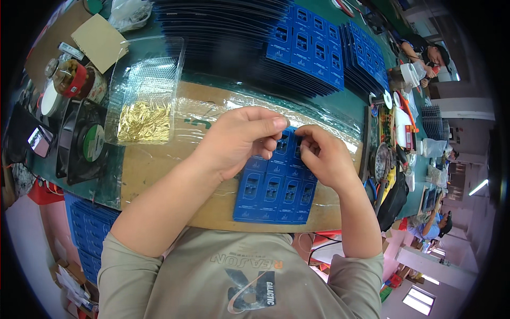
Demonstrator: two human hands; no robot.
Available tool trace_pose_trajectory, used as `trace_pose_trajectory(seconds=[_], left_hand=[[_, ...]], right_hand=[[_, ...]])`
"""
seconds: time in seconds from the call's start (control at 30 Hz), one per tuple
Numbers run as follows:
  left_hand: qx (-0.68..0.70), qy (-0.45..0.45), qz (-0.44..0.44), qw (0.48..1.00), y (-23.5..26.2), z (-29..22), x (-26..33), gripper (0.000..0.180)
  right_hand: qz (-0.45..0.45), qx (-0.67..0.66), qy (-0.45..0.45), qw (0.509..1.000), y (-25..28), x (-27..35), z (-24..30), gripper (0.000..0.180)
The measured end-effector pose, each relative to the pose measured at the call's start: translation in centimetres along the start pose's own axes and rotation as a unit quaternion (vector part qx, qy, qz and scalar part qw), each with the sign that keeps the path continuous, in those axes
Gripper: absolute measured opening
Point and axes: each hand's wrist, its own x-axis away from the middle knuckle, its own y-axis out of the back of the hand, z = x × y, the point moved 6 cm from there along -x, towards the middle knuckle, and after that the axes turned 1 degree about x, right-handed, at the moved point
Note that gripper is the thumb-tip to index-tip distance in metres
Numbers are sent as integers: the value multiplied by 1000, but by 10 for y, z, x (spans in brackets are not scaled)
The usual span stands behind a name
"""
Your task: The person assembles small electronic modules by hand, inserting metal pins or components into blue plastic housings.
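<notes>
A blue circuit-board panel (272, 187), printed with repeating units, lies on the brown cardboard work surface in front of me. Above its upper left part is my left hand (241, 139), thumb and forefinger pinched together. Whatever sits in that pinch is too small to make out. At the panel's upper right my right hand (328, 157) has its fingers curled in over the board, and what they grip, if anything, is hidden. To the left of both hands, a clear plastic tray (151, 56) contains a heap of small gold-coloured metal pins (144, 122).
Tall stacks of blue panels (305, 45) stand at the back. A black fan (85, 141) and a lidded jar (74, 77) are on the left. Pliers and other tools (390, 183) crowd the right. Another person (430, 56) works at the far right.
</notes>
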Motion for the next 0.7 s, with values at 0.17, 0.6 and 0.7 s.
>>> trace_pose_trajectory(seconds=[0.17,0.6,0.7], left_hand=[[-4,0,7,1000,0,0,-1,17],[-21,1,3,1000,-1,0,-1,16],[-30,9,3,999,-2,2,0,18]], right_hand=[[4,-9,2,1000,0,-2,1,25],[-48,18,-32,998,0,4,-18,21],[-72,-8,-16,997,1,7,-14,21]])
